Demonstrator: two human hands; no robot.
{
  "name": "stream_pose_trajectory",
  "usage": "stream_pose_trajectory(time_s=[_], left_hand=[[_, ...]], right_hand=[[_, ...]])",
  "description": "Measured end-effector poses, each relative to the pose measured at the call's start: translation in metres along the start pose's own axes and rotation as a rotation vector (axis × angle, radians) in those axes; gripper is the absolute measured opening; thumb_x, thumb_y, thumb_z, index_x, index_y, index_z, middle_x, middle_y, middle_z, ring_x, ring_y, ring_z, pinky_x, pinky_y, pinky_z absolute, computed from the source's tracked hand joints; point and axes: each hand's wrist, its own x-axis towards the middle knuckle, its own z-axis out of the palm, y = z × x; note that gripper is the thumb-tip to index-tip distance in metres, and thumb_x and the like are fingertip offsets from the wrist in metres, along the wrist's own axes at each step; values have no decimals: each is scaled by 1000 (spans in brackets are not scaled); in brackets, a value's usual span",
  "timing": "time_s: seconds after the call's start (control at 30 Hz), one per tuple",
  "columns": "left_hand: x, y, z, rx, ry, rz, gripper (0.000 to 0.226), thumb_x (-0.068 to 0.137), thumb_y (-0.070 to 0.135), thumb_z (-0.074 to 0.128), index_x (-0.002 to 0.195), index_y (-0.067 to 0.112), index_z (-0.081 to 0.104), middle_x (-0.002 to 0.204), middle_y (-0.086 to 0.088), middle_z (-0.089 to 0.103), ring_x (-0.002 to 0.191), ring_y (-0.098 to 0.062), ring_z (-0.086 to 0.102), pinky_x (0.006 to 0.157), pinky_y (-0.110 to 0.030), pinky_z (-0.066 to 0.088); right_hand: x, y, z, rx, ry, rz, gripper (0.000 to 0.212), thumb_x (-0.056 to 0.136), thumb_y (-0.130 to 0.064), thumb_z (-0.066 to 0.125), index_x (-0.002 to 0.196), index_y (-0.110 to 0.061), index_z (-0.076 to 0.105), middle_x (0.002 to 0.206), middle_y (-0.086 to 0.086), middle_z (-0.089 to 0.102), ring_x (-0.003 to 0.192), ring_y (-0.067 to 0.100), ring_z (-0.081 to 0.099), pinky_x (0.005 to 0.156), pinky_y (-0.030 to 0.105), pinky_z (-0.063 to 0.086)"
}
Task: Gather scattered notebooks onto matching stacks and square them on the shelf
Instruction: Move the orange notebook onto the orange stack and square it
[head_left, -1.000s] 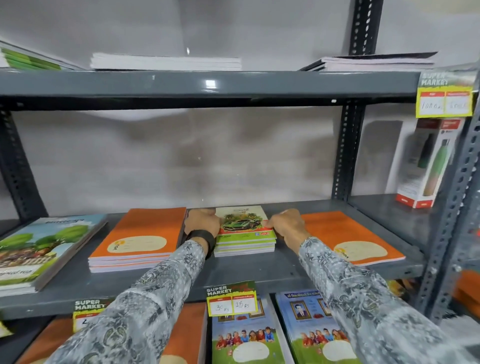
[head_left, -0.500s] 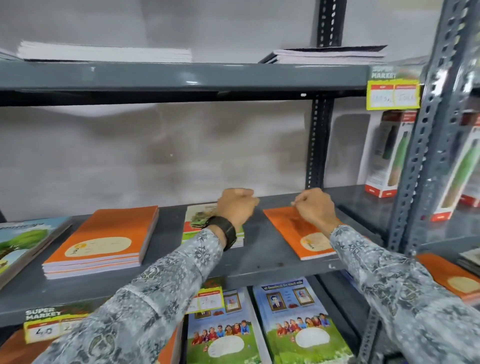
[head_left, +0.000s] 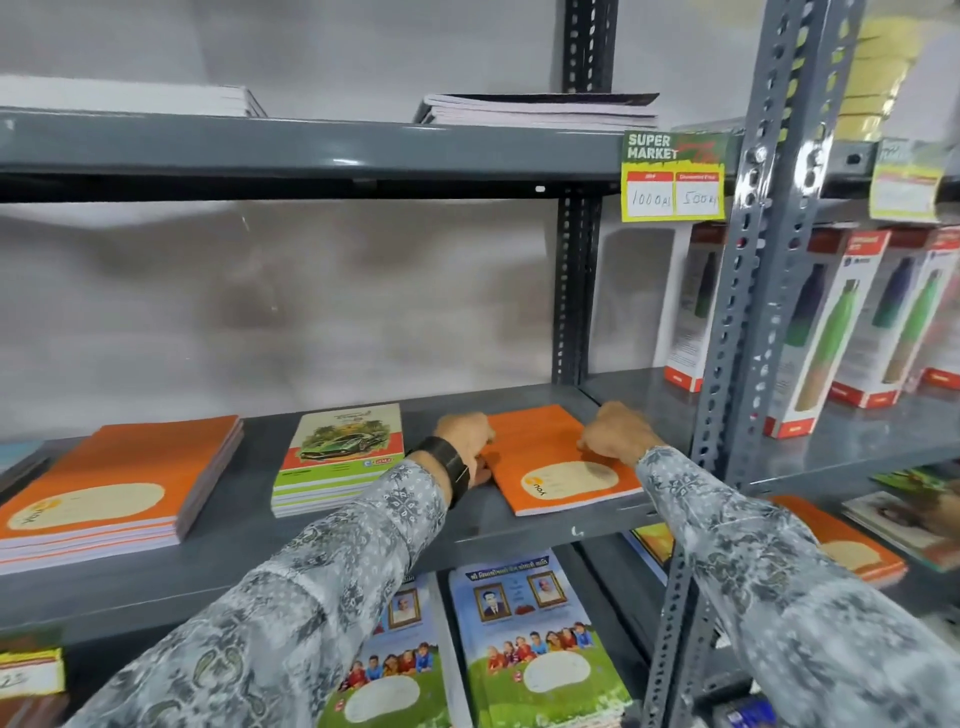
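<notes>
Both hands are bracketing the lone orange notebook (head_left: 558, 457) lying right of centre in the frame on the middle shelf (head_left: 363, 540). The left hand (head_left: 465, 441) is pressing its curled fingers against the notebook's left edge, while the right hand (head_left: 615, 431) is resting knuckles-down on the cover near its right edge. Neither grip is closing round the notebook: both are narrow, fingers folded, pushing rather than holding. The notebook's long axis is running from the shelf's front lip back toward the wall, skewed a little, with the near corner swinging toward the right of the frame.

The matching orange stack (head_left: 109, 493) is sitting at the far left of the frame on the same shelf, well apart, so the notebook would probably have to travel leftward, and the left hand is the nearer one to that goal. Between them, the green car-cover stack (head_left: 340, 462) is standing directly in the way; sliding is likely to bump it, so lifting over seems wiser. The upright post (head_left: 574, 291) behind and the boxed bottles (head_left: 841, 332) at the right of the frame are staying clear of that path.
</notes>
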Motion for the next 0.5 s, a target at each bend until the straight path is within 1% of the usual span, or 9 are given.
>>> stream_pose_trajectory(time_s=[0.03,0.1,0.17,0.23,0.27,0.33,0.4,0.43,0.5], left_hand=[[2,-2,-1,-22,10,2,16,95,1,51,83,7,59,73,-8,56,71,-22,60,69,-36,54],[8,-6,-2,-61,48,18,21,94,-2,49,100,3,69,77,-9,65,62,-19,59,59,-31,53],[12,-10,-2,-97,16,23,28,93,-8,51,111,1,71,92,-13,74,71,-25,69,65,-36,60],[5,-13,-2,-68,-17,26,20,94,-10,53,101,0,68,94,-17,74,84,-34,72,72,-46,62],[1,-14,-1,-51,-25,26,18,96,-9,53,99,2,66,95,-18,72,87,-35,71,69,-48,60],[1,-16,-3,-45,-33,35,21,97,-8,50,107,3,64,104,-19,73,87,-34,71,57,-43,58],[2,-17,-9,-71,0,46,24,98,-8,48,111,2,65,109,-19,75,81,-31,73,51,-38,59],[4,-17,-14,-97,13,57,23,98,-8,48,108,2,66,105,-18,76,77,-30,73,50,-37,60],[0,-11,-27,-137,26,76,23,98,-7,47,96,4,67,92,-14,76,73,-28,73,50,-37,62]], right_hand=[[1,-1,-2,6,-18,17,18,90,-16,74,98,-6,60,105,9,66,85,23,63,68,31,50],[3,-2,-4,16,-37,53,40,93,-19,74,126,-3,57,122,13,64,109,30,64,80,33,47],[6,-2,-7,5,-51,81,53,96,-21,71,139,0,51,138,15,60,125,31,61,88,34,47],[6,-1,-10,4,-87,66,48,100,-19,62,141,4,53,142,18,59,131,33,58,94,32,47],[6,1,-10,25,-96,50,43,101,-16,57,139,6,56,142,21,59,133,35,56,91,30,46],[4,3,-11,93,-115,34,41,100,-12,53,136,6,59,141,23,60,132,36,55,83,29,43],[-2,-1,-12,182,-142,50,41,100,-13,58,136,5,60,129,23,62,119,37,60,83,30,43],[-3,-4,-12,239,-155,74,41,97,-13,64,135,3,59,120,18,62,109,34,62,87,33,47],[-5,-14,-10,421,-163,143,35,93,-9,70,127,-3,62,111,11,71,98,32,70,91,41,55]])
